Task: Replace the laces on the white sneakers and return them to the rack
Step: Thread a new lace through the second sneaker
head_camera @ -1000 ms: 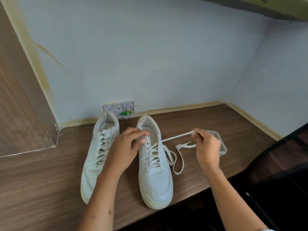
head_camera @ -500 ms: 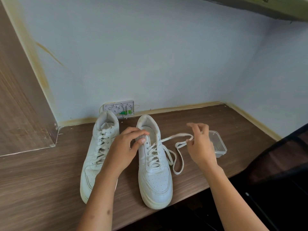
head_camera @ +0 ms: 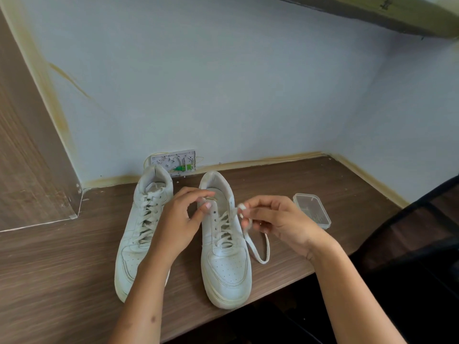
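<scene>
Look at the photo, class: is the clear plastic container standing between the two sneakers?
No, the clear plastic container sits right of both white sneakers, beyond the right hand.

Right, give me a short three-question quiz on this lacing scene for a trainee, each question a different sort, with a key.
1. True or false: the right hand pinches the loose lace of the right sneaker.
2. Multiple choice: where is the clear plastic container? A) between the two sneakers B) on the table to the right of the right sneaker C) inside the left sneaker
3. Fill in: the left hand holds the right sneaker near its ____.

Key: 1 true; 2 B; 3 tongue
</scene>
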